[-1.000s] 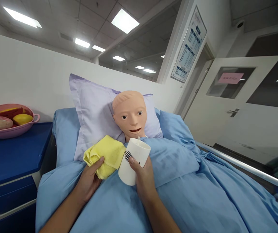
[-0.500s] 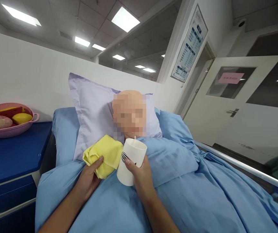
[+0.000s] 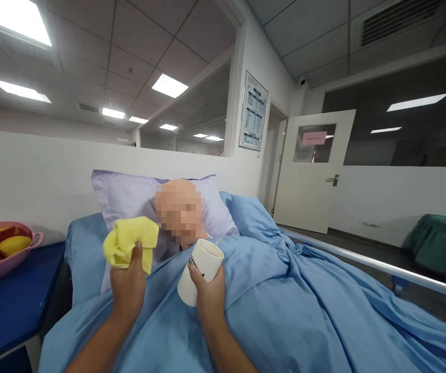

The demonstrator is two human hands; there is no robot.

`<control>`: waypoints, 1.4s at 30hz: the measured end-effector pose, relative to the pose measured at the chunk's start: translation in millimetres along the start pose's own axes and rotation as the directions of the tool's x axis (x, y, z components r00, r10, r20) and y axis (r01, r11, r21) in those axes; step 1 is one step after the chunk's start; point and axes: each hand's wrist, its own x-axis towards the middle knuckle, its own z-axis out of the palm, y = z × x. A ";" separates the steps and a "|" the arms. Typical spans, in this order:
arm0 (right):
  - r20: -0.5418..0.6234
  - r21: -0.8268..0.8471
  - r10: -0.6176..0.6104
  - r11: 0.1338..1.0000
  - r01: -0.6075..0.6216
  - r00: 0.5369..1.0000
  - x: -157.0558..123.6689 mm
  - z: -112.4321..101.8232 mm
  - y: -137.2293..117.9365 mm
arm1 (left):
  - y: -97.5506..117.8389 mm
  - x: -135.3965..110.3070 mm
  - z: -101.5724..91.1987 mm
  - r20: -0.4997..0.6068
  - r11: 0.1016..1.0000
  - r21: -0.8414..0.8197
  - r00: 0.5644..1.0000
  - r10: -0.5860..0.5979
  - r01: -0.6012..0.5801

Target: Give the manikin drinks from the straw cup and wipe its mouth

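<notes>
A folded yellow cloth (image 3: 131, 239) is gripped by my left hand (image 3: 128, 287), thumb on its near face, above the bed's left side. My right hand (image 3: 209, 295) is wrapped around a white cup (image 3: 196, 277) with dark stripes, which tilts a little to the right. A thin pale straw end shows at the cup's far rim; what is inside the cup is hidden. Just beyond both hands, a bald manikin head (image 3: 180, 207), its face blurred, rests on a pale lilac pillow (image 3: 125, 199). A blue quilt (image 3: 277, 305) covers the body up to the neck.
At the left, a pink basket (image 3: 3, 269) holding fruit stands on a blue cabinet (image 3: 9, 316). A metal bed rail (image 3: 363, 264) runs along the right side. Farther back are an open door (image 3: 308, 191), a wall poster (image 3: 253, 111) and a green-covered object (image 3: 441, 248).
My left hand has lifted the cloth and moved it left, away from the cup. The cup remains in my right hand and tilts more. The view has turned upward and rightward and levelled.
</notes>
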 end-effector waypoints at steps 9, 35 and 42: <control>0.012 0.003 0.041 0.999 -0.041 0.999 5.6 -1.8 7.3 | 20.9 44.3 79.4 0.254 0.819 0.137 0.819 0.515 -0.557; -0.005 0.254 0.116 0.961 -0.111 0.993 14.0 -2.8 5.9 | -44.4 52.8 55.3 0.761 -0.417 -0.070 -0.319 0.565 -0.906; 0.011 0.250 0.114 0.962 -0.113 0.993 12.6 -2.8 5.1 | -52.7 51.2 37.9 0.753 -0.400 -0.103 -0.334 0.566 -0.911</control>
